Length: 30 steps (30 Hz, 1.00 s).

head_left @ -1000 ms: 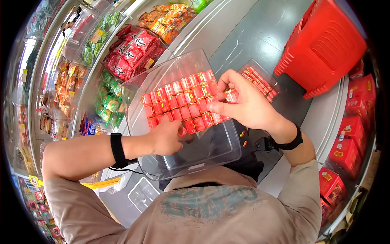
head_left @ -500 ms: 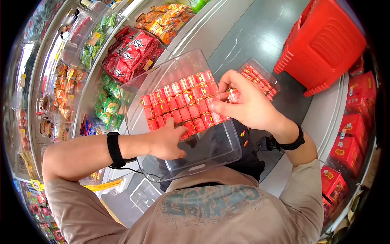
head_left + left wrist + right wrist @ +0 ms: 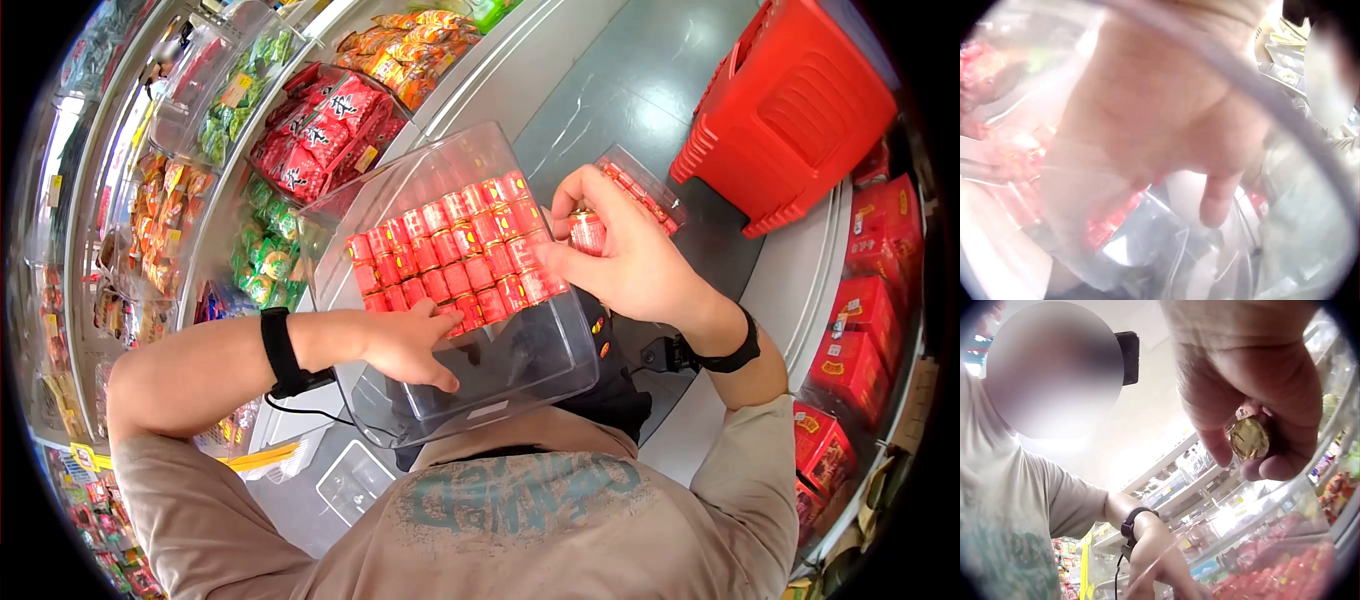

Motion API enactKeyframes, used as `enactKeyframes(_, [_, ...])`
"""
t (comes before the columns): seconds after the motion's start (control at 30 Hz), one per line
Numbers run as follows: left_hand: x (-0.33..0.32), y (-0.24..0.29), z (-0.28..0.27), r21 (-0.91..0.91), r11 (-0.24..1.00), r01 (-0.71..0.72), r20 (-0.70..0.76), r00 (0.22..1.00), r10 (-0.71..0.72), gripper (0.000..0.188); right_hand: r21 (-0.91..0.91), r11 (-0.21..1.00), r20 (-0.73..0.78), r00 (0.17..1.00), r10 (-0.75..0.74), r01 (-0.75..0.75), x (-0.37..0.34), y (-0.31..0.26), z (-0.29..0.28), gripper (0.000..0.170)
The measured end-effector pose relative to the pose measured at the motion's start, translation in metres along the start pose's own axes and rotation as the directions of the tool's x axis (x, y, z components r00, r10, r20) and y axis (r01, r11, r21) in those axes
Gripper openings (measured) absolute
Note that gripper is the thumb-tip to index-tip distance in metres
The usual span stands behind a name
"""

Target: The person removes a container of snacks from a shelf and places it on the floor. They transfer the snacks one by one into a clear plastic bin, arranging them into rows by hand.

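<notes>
A clear plastic bin [image 3: 455, 408] lies tilted against the person's front, with rows of small red-wrapped rolls [image 3: 430, 255] packed in its upper part. My left hand [image 3: 405, 348] reaches over the near edge of the rows, fingertips at the lowest rolls and thumb stretched apart. In the left wrist view this hand [image 3: 1154, 106] blocks much of the bin. Just beyond the right end of the rows, my right hand [image 3: 635, 260] pinches one red-wrapped roll [image 3: 587, 232] between thumb and fingers. Its gold foil end [image 3: 1250, 439] faces the right wrist camera.
A smaller clear box [image 3: 655, 190] of red rolls sits behind my right hand. A big red basket [image 3: 790, 120] stands at the upper right. Snack shelves line the left, with red bags [image 3: 325, 130] near the bin. Red gift boxes [image 3: 850, 370] line the right side.
My right hand has shifted slightly right with its roll, away from the rows. My left hand's fingers have gone from curled at the lowest rolls to straighter and more spread.
</notes>
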<state>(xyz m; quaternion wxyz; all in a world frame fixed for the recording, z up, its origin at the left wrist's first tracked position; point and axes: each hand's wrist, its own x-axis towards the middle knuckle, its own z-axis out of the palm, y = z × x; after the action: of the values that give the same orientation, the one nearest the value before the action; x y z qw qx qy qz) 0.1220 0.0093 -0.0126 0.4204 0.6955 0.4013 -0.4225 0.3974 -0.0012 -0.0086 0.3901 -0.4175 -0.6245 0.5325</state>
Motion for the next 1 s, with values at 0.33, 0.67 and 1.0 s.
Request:
enactKeyframes(0.33, [-0.017,0.001,-0.008,-0.057,0.998,0.014,0.024,1.000,-0.012,0.101,-0.241,0.961,0.084,0.990,-0.116,0.133,-0.003,-0.015,0.006,0.049])
enactKeyframes(0.67, [-0.077,0.037,-0.020,-0.329,0.786,-0.523,-0.726,0.672,0.143,0.071,-0.266,0.948,0.268,0.958,-0.100,0.173,0.008,-0.029,0.030,0.050])
enactKeyframes(1.0, [-0.073,0.028,-0.002,0.081,0.885,-0.458,-0.777,0.528,0.344,0.031,-0.059,0.985,0.479,0.870,-0.115,0.162,0.008,-0.019,0.036,0.047])
